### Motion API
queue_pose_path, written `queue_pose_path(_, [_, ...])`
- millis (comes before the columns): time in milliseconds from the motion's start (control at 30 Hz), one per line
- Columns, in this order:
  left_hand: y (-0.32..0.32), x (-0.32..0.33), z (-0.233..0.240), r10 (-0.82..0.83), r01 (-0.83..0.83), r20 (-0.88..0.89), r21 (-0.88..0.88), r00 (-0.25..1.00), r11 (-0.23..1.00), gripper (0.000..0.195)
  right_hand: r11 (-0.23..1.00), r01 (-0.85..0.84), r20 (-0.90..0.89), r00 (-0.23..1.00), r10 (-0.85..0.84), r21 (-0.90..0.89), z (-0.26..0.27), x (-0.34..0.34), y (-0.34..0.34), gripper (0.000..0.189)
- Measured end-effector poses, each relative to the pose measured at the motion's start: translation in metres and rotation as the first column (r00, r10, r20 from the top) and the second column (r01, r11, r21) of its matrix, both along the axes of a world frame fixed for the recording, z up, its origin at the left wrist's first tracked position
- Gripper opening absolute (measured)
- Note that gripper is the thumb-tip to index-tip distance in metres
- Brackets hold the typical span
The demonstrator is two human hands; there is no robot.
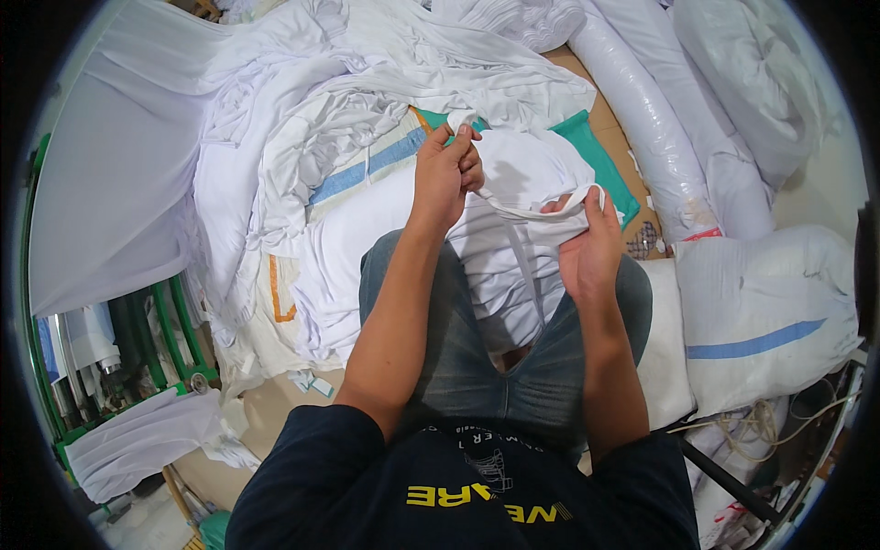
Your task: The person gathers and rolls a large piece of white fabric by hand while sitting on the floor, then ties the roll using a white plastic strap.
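Observation:
A narrow white fabric strip (512, 210) runs between my two hands, sagging a little and looking twisted. My left hand (457, 161) grips one end, and a short tail of the strip sticks out above the thumb. My right hand (590, 240) holds the other part, with the strip looped over the thumb and a wider flap hanging by the fingers. Beneath both hands lies a bundle of white fabric (385, 213), heaped in front of and between my knees. A thin strand (526, 268) hangs down over the bundle below the right hand.
White cloth (289, 96) is piled beyond and to the left. Green cloth (605, 172) lies under the bundle's right side. A plastic-wrapped fabric roll (643, 117) and a stuffed woven sack (763, 309) stand at the right. A green metal frame (165, 330) is at the left.

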State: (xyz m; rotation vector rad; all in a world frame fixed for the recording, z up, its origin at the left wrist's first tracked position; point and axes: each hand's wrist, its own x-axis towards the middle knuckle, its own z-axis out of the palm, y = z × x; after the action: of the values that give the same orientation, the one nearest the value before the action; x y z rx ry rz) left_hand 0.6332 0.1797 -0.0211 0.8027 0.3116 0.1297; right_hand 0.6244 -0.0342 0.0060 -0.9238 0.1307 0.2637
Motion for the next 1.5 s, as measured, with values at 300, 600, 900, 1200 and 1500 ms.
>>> queue_pose_path(300, [0.000, -0.007, 0.003, -0.090, 0.094, -0.087, 0.045, 0.992, 0.995, 0.017, 0.995, -0.054, -0.106, 0.992, 0.063, 0.082, 0.029, -0.032, -0.011, 0.019])
queue_pose_path(600, [-0.003, 0.039, -0.047, -0.076, 0.105, -0.228, 0.119, 0.971, 0.987, 0.019, 0.937, -0.249, -0.173, 0.962, 0.210, -0.245, 0.028, -0.157, -0.095, 0.019])
queue_pose_path(900, [0.082, 0.198, -0.242, 0.413, -0.091, 0.027, 0.986, 0.910, 0.137, 0.021, 0.849, -0.415, -0.338, 0.890, 0.304, -0.327, 0.038, -0.192, -0.146, 0.023])
queue_pose_path(1200, [0.037, 0.180, -0.234, 0.032, 0.463, -0.475, 0.868, 0.879, 0.180, 0.035, 0.816, -0.554, -0.364, 0.803, 0.471, -0.167, 0.068, -0.196, -0.208, 0.026])
queue_pose_path(1500, [-0.085, -0.039, 0.032, -0.858, 0.568, -0.169, 0.807, 0.485, 0.162, 0.045, 0.894, -0.246, 0.295, 0.883, 0.366, -0.374, 0.115, -0.035, -0.188, 0.033])
